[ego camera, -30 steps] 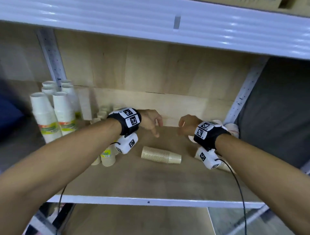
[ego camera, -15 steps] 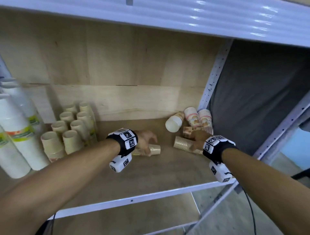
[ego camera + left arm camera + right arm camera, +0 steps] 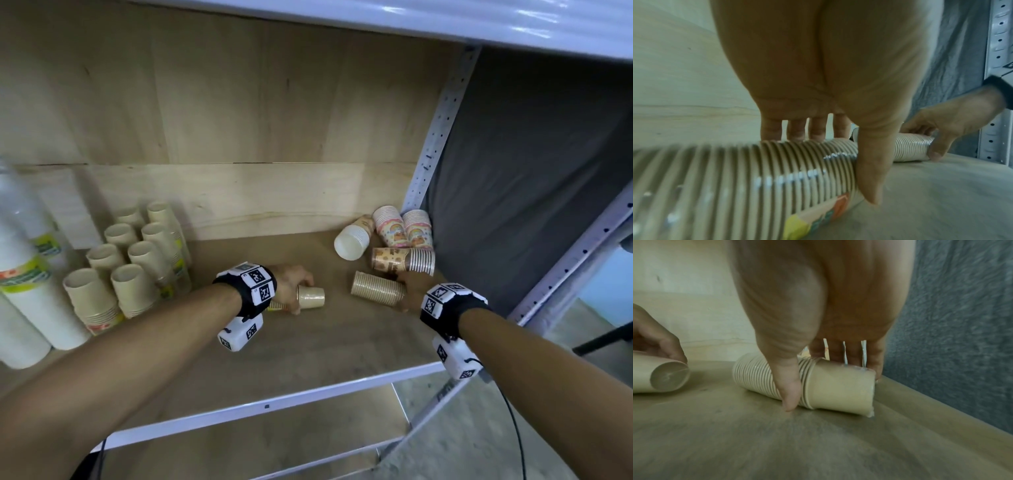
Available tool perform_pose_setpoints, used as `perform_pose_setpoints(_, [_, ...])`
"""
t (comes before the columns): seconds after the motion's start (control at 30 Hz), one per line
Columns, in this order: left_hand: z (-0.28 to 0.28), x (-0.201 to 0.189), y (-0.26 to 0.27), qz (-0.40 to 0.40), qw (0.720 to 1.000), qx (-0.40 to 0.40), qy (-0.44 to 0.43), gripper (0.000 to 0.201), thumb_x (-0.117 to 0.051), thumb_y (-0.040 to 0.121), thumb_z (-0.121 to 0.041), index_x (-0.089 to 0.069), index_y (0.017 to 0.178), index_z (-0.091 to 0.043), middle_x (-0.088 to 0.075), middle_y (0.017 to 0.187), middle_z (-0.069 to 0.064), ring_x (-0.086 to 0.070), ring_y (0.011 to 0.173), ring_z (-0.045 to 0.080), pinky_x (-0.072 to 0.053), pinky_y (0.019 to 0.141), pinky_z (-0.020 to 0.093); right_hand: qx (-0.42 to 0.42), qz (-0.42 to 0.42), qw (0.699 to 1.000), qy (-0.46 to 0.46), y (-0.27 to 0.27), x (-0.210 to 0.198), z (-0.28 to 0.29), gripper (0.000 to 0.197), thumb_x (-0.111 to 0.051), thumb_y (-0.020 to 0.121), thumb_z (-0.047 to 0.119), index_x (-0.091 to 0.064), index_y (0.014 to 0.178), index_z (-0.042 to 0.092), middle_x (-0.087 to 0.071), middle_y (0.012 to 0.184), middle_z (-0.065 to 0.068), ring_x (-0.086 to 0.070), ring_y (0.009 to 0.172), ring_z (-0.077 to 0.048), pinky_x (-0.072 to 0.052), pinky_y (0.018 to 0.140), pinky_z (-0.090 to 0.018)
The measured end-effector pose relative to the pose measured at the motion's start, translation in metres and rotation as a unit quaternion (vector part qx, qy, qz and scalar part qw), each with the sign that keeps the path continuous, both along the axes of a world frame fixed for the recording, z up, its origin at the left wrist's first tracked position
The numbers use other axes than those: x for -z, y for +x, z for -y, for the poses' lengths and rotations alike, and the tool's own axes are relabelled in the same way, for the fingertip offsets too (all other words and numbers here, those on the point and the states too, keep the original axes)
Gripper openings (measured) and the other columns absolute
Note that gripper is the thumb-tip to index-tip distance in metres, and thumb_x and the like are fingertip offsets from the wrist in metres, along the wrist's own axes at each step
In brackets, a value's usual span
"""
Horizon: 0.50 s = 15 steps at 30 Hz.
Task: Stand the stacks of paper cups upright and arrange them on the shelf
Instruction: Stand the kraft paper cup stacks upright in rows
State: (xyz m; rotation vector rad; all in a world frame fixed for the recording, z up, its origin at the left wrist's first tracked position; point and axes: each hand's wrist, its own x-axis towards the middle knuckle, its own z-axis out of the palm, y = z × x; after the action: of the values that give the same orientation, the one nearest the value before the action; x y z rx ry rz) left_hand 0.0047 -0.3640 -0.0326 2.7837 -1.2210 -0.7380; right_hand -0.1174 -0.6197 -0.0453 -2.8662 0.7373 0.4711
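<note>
Now each hand grasps a stack of beige paper cups lying on its side on the wooden shelf board. The left hand wraps over the left stack, thumb on the near side and fingers over the far side, with the stack's closed bottom pointing toward the right hand. A coloured label shows on that stack just below the thumb in the left wrist view. The right hand clamps the right stack the same way, its thumb pressed across the ribbed rims. Just beyond the right hand lie more toppled stacks: a brown printed stack, a white-mouthed stack, and pink printed stacks. Well to the left of the left hand stand upright beige stacks.
</note>
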Motion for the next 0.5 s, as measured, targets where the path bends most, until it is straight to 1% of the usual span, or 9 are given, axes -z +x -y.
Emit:
perform_pose_setpoints(0.03, [0.000, 0.000, 0.000, 0.001, 1.000, 0.002, 0.000, 0.070, -0.081, 0.075, -0.027, -0.049, 0.138, -0.023, -0.056, 0.126, 0.000, -0.056, 0.109, 0.021, -0.049, 0.089, 0.034, 0.001, -0.005, 1.000, 0.002, 0.002, -0.004, 0.000, 0.069, -0.078, 0.077, 0.030, -0.049, 0.138, 0.012, -0.056, 0.131, -0.009, -0.057, 0.116, -0.025, -0.048, 0.090, -0.030])
perform_pose_setpoints(0.1, [0.000, 0.000, 0.002, 0.001, 1.000, 0.004, 0.000, 0.071, -0.081, 0.076, -0.027, -0.048, 0.138, -0.022, -0.055, 0.126, 0.000, -0.055, 0.109, 0.021, -0.048, 0.088, 0.034, -0.007, -0.034, 0.999, 0.014, 0.003, -0.012, -0.001, 0.067, -0.077, 0.078, 0.032, -0.051, 0.136, 0.011, -0.058, 0.128, -0.008, -0.057, 0.105, -0.021, -0.049, 0.075, -0.023])
perform_pose_setpoints(0.13, [0.000, -0.001, 0.004, -0.001, 1.000, 0.002, -0.003, 0.070, -0.081, 0.076, -0.027, -0.048, 0.138, -0.022, -0.055, 0.125, 0.000, -0.055, 0.107, 0.021, -0.047, 0.086, 0.033, -0.014, -0.039, 0.999, 0.017, 0.004, -0.017, -0.002, 0.066, -0.077, 0.077, 0.034, -0.052, 0.134, 0.012, -0.059, 0.125, -0.007, -0.057, 0.102, -0.019, -0.048, 0.070, -0.020])
perform_pose_setpoints(0.23, [-0.001, -0.009, 0.007, -0.007, 1.000, -0.008, -0.023, 0.068, -0.080, 0.077, -0.025, -0.049, 0.136, -0.021, -0.056, 0.121, -0.001, -0.056, 0.104, 0.021, -0.045, 0.080, 0.030, -0.044, -0.009, 0.999, -0.025, 0.006, -0.029, -0.008, 0.060, -0.075, 0.073, 0.035, -0.058, 0.128, 0.015, -0.061, 0.112, -0.002, -0.060, 0.097, -0.019, -0.047, 0.073, -0.025])
perform_pose_setpoints(0.27, [-0.001, -0.013, 0.008, -0.006, 0.999, -0.011, -0.034, 0.067, -0.080, 0.077, -0.025, -0.049, 0.136, -0.022, -0.057, 0.119, -0.001, -0.056, 0.103, 0.020, -0.045, 0.079, 0.030, -0.054, 0.005, 0.998, -0.035, 0.008, -0.032, -0.009, 0.060, -0.075, 0.073, 0.035, -0.060, 0.127, 0.016, -0.062, 0.112, -0.002, -0.061, 0.098, -0.020, -0.047, 0.073, -0.025])
perform_pose_setpoints(0.3, [-0.002, -0.018, 0.010, -0.003, 0.999, -0.013, -0.044, 0.066, -0.080, 0.077, -0.025, -0.049, 0.135, -0.022, -0.057, 0.118, -0.002, -0.056, 0.101, 0.020, -0.046, 0.079, 0.030, -0.061, 0.016, 0.997, -0.037, 0.011, -0.038, -0.012, 0.061, -0.076, 0.073, 0.035, -0.060, 0.129, 0.016, -0.063, 0.116, -0.004, -0.062, 0.102, -0.021, -0.046, 0.074, -0.024])
perform_pose_setpoints(0.37, [-0.005, -0.027, 0.013, 0.001, 0.997, -0.025, -0.070, 0.065, -0.080, 0.076, -0.024, -0.049, 0.134, -0.024, -0.058, 0.120, -0.002, -0.057, 0.102, 0.019, -0.049, 0.083, 0.033, -0.067, 0.035, 0.997, -0.032, 0.015, -0.052, -0.020, 0.066, -0.078, 0.072, 0.037, -0.058, 0.133, 0.021, -0.060, 0.124, -0.004, -0.060, 0.109, -0.023, -0.047, 0.079, -0.025])
perform_pose_setpoints(0.43, [-0.008, -0.036, 0.018, 0.004, 0.994, -0.042, -0.103, 0.066, -0.080, 0.074, -0.023, -0.049, 0.132, -0.027, -0.059, 0.123, -0.004, -0.059, 0.102, 0.018, -0.052, 0.087, 0.036, -0.068, 0.058, 0.996, -0.014, 0.021, -0.065, -0.029, 0.063, -0.080, 0.071, 0.037, -0.060, 0.129, 0.020, -0.062, 0.120, -0.004, -0.061, 0.106, -0.023, -0.051, 0.083, -0.028])
perform_pose_setpoints(0.5, [-0.012, -0.044, 0.022, 0.013, 0.989, -0.056, -0.139, 0.069, -0.081, 0.071, -0.021, -0.048, 0.131, -0.027, -0.060, 0.121, -0.004, -0.060, 0.100, 0.019, -0.053, 0.085, 0.036, -0.071, 0.072, 0.995, -0.018, 0.028, -0.076, -0.041, 0.055, -0.082, 0.071, 0.034, -0.065, 0.120, 0.015, -0.066, 0.113, -0.007, -0.064, 0.102, -0.023, -0.053, 0.082, -0.030])
